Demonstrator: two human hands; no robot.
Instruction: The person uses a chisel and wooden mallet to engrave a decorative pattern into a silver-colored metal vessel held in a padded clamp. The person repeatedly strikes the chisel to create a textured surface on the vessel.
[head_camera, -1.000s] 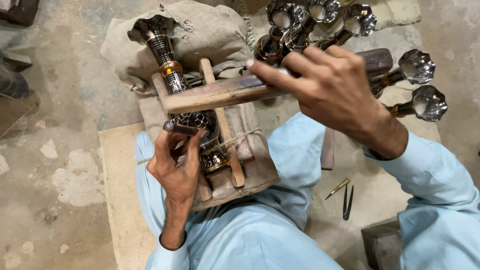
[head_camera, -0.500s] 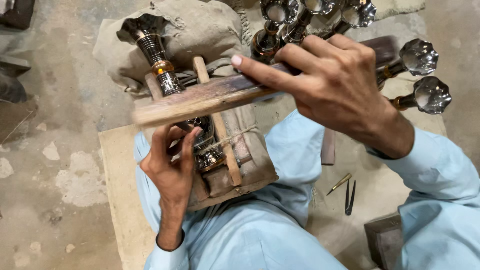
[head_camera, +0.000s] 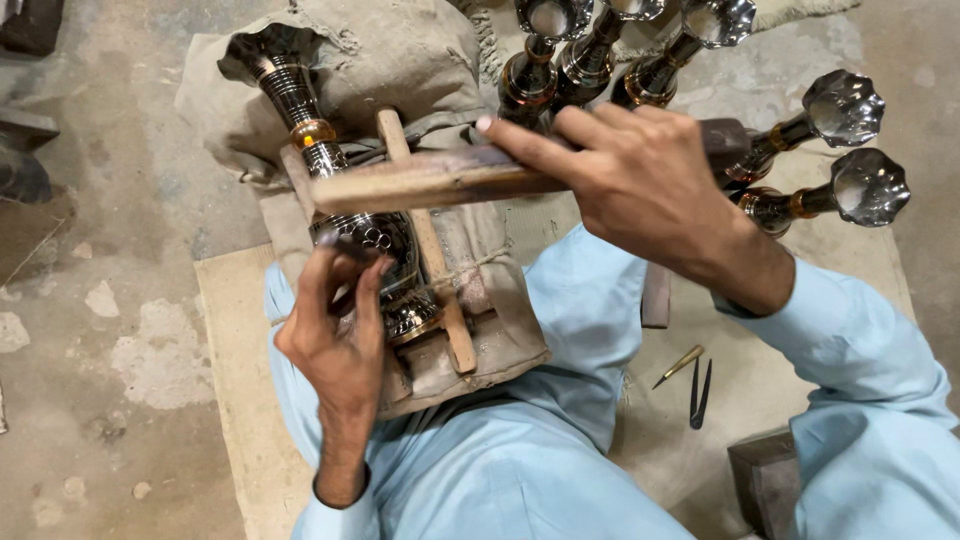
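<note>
In the head view, a flat wooden mallet is gripped by the right hand, its fingers closed around the handle end, the index finger stretched along the top. The mallet is held level above a dark engraved metal vase, which lies on a padded cloth cushion across the lap, beside a wooden stick tied with string. A small chisel is pinched in the curled fingers of the left hand against the vase's rounded body. More metal vases are gathered behind the right hand. Two small pointed tools lie on the floor mat.
</note>
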